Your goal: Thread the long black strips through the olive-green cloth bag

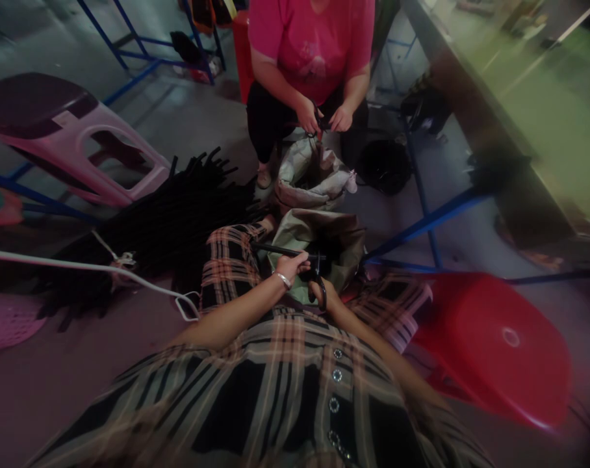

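Observation:
My left hand (pixel 290 266), with a silver bangle at its wrist, is closed round a thin black tube (pixel 277 249) lying roughly level. In my right hand (pixel 329 292) is a pair of black-handled scissors (pixel 323 298), with the fingers through the loops. The scissor blades point up at the right end of the tube; whether they touch it I cannot tell. Below both hands an open greenish sack (pixel 346 229) stands between my knees, with dark contents that I cannot make out.
Opposite sits a person in a pink shirt (pixel 309 39), hands over a whitish sack (pixel 295 192). A heap of long black tubes (pixel 178 201) lies left. A white cord (pixel 95 265) crosses there. A red stool (pixel 500 344) and blue table frame (pixel 422 224) stand right.

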`<act>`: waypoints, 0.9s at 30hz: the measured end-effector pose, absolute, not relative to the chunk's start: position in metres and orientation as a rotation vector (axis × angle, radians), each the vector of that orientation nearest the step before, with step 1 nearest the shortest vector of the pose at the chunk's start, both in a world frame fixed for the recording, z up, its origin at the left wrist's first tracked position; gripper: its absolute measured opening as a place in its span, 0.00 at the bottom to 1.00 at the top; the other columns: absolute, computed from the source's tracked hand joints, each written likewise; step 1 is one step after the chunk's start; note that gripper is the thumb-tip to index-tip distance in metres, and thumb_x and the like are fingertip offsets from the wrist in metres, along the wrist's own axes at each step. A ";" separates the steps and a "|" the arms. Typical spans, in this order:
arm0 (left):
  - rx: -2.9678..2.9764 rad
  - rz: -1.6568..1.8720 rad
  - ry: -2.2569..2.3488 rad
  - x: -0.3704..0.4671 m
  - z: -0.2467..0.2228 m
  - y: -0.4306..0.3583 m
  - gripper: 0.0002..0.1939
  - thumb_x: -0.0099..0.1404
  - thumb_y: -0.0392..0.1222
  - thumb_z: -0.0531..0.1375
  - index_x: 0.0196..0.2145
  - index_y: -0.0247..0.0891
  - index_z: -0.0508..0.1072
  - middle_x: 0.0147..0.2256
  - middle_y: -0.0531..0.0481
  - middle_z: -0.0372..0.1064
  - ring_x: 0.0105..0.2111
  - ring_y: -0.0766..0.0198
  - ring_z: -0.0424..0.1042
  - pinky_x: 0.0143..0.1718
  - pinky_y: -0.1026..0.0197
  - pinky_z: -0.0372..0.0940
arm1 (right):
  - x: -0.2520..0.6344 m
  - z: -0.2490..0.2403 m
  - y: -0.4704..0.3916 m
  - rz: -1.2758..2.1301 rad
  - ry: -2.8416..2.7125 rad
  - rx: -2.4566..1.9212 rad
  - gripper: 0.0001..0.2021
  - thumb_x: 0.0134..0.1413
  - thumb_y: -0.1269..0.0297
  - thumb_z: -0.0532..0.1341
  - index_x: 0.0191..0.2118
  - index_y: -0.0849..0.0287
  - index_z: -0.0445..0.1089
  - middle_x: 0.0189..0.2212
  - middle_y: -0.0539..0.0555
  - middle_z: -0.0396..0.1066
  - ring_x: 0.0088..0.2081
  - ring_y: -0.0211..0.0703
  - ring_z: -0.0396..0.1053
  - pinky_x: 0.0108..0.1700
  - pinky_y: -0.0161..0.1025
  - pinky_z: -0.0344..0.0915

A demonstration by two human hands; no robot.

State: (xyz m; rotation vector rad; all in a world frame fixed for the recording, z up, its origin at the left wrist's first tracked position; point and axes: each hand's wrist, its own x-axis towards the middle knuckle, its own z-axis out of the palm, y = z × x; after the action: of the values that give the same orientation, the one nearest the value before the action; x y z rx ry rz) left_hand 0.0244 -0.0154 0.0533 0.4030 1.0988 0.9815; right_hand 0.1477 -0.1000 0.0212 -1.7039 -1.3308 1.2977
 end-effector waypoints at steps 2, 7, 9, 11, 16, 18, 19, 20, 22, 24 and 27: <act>0.412 0.984 1.094 0.025 0.055 -0.015 0.12 0.50 0.33 0.69 0.31 0.30 0.71 0.23 0.51 0.69 0.20 0.68 0.71 0.21 0.66 0.69 | 0.147 0.021 -0.101 1.290 -1.316 -1.713 0.11 0.49 0.57 0.52 0.24 0.58 0.61 0.19 0.49 0.64 0.22 0.36 0.61 0.26 0.33 0.58; 0.395 0.980 1.105 0.027 0.058 -0.015 0.11 0.51 0.33 0.68 0.30 0.30 0.70 0.22 0.52 0.69 0.20 0.69 0.70 0.21 0.67 0.69 | 0.144 0.024 -0.104 1.316 -1.202 -1.785 0.12 0.49 0.56 0.53 0.23 0.58 0.62 0.17 0.48 0.62 0.19 0.36 0.60 0.22 0.33 0.56; 0.399 0.980 1.105 0.026 0.058 -0.015 0.11 0.51 0.33 0.68 0.30 0.30 0.70 0.22 0.52 0.69 0.20 0.69 0.70 0.20 0.67 0.69 | 0.144 0.028 -0.104 1.300 -1.236 -1.742 0.12 0.49 0.56 0.53 0.24 0.58 0.62 0.18 0.49 0.63 0.20 0.36 0.61 0.23 0.33 0.57; 0.415 0.977 1.106 0.026 0.058 -0.015 0.12 0.50 0.33 0.69 0.30 0.30 0.69 0.21 0.52 0.68 0.19 0.69 0.70 0.20 0.67 0.68 | 0.144 0.030 -0.103 1.306 -1.271 -1.699 0.12 0.50 0.56 0.53 0.24 0.58 0.62 0.20 0.49 0.65 0.22 0.36 0.62 0.25 0.33 0.59; 0.454 0.954 1.094 0.026 0.059 -0.017 0.13 0.49 0.33 0.70 0.29 0.30 0.70 0.21 0.51 0.69 0.19 0.68 0.70 0.20 0.67 0.68 | 0.146 0.029 -0.100 1.306 -1.287 -1.713 0.11 0.49 0.57 0.52 0.26 0.58 0.63 0.22 0.50 0.66 0.25 0.37 0.63 0.28 0.33 0.60; 0.455 0.952 1.093 0.027 0.059 -0.016 0.13 0.49 0.34 0.70 0.29 0.30 0.70 0.21 0.51 0.69 0.19 0.68 0.70 0.19 0.67 0.68 | 0.146 0.027 -0.101 1.291 -1.293 -1.724 0.11 0.50 0.57 0.52 0.25 0.58 0.62 0.21 0.49 0.65 0.24 0.37 0.63 0.27 0.33 0.59; 0.450 0.953 1.096 0.027 0.059 -0.016 0.13 0.49 0.34 0.70 0.29 0.30 0.69 0.21 0.51 0.69 0.19 0.68 0.70 0.19 0.67 0.68 | 0.146 0.027 -0.101 1.278 -1.294 -1.734 0.11 0.50 0.56 0.52 0.25 0.58 0.62 0.20 0.49 0.65 0.23 0.36 0.62 0.26 0.33 0.58; 0.442 0.954 1.101 0.026 0.059 -0.015 0.13 0.49 0.34 0.70 0.29 0.30 0.69 0.21 0.51 0.69 0.19 0.68 0.70 0.19 0.67 0.68 | 0.146 0.026 -0.102 1.262 -1.293 -1.748 0.12 0.50 0.56 0.52 0.24 0.58 0.62 0.19 0.49 0.64 0.22 0.36 0.61 0.25 0.33 0.58; 0.421 0.950 1.116 0.026 0.059 -0.014 0.13 0.50 0.35 0.70 0.29 0.30 0.69 0.20 0.51 0.69 0.18 0.68 0.70 0.19 0.67 0.68 | 0.146 0.026 -0.103 1.230 -1.302 -1.779 0.13 0.50 0.55 0.52 0.23 0.58 0.62 0.18 0.50 0.63 0.21 0.36 0.61 0.24 0.33 0.57; 0.406 0.946 1.129 0.025 0.059 -0.013 0.13 0.50 0.35 0.70 0.28 0.30 0.69 0.20 0.51 0.69 0.18 0.68 0.70 0.19 0.67 0.68 | 0.146 0.025 -0.104 1.205 -1.324 -1.792 0.14 0.50 0.55 0.52 0.22 0.58 0.62 0.18 0.50 0.63 0.20 0.37 0.60 0.23 0.33 0.56; 0.410 0.943 1.131 0.024 0.059 -0.012 0.13 0.50 0.35 0.70 0.28 0.30 0.69 0.20 0.51 0.69 0.18 0.68 0.70 0.19 0.67 0.68 | 0.147 0.021 -0.104 1.155 -1.357 -1.768 0.14 0.51 0.55 0.53 0.22 0.58 0.61 0.18 0.49 0.62 0.20 0.36 0.60 0.24 0.33 0.56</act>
State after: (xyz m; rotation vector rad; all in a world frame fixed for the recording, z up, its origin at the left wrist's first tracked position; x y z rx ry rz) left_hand 0.0242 -0.0124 0.0593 0.4103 1.1310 0.9427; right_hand 0.1466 -0.1045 0.0211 -1.7682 -1.3571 1.1548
